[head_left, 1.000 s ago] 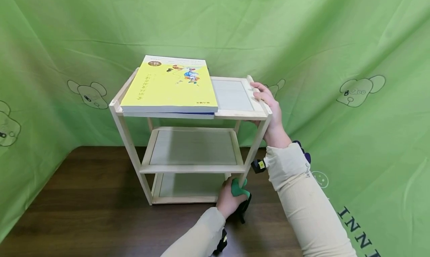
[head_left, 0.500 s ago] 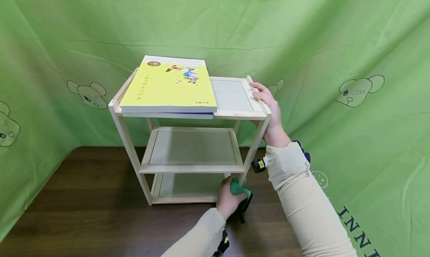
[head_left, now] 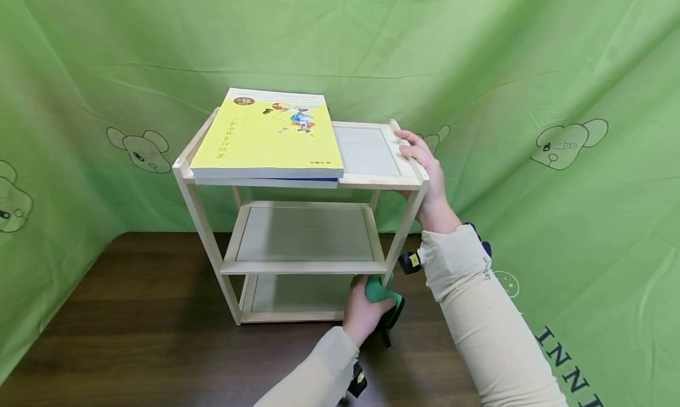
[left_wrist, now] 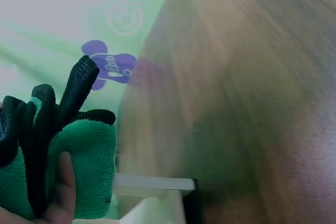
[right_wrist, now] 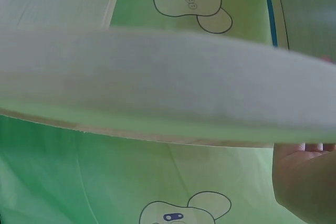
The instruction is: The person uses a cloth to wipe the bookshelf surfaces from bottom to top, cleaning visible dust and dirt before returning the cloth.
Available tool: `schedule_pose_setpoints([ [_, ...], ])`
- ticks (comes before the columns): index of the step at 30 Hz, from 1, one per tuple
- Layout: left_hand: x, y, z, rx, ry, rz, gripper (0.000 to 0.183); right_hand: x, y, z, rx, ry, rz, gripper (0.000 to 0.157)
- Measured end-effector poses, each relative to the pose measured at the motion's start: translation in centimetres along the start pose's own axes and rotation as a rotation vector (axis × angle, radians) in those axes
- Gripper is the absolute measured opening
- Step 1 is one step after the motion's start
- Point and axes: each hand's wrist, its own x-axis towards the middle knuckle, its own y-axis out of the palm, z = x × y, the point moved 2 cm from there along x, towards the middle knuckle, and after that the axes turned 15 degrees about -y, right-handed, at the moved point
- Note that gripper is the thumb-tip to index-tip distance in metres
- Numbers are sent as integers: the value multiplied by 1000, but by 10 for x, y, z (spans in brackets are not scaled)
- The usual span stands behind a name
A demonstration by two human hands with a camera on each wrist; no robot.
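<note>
A pale wooden three-tier shelf (head_left: 303,267) stands against the green curtain. My left hand (head_left: 363,312) grips a fuzzy green cloth with black edging (head_left: 378,292) at the front right leg, between the middle and bottom tiers. In the left wrist view, the bunched cloth (left_wrist: 84,166) shows black folds, with my thumb pressed over it. My right hand (head_left: 425,165) holds the right side rail of the top tier, fingers over its upper edge. The right wrist view shows a shelf leg (right_wrist: 157,82) crossing close before the hand (right_wrist: 307,177).
Thick yellow-covered books (head_left: 271,138) lie stacked on the left of the top tier, their front edge at the shelf's front. Dark wooden floor (head_left: 133,336) spreads around the shelf. A green curtain (head_left: 478,70) printed with bear faces hangs behind and at both sides.
My left hand and the cloth have moved slightly up and right at the leg. The right hand, shelf and books look unmoved.
</note>
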Motion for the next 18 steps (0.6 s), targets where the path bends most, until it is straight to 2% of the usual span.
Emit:
schedule_pose_setpoints([
  [5, -3, -2, -9, -50, -5, 7, 64, -1, -1, 0, -49, 10, -8, 29],
  [12, -6, -4, -21, -115, -38, 25, 49, -1, 0, 0, -61, 10, -13, 29],
  [18, -8, -5, -29, -129, -22, -5, 42, -1, 0, 1, -83, 6, -5, 31],
])
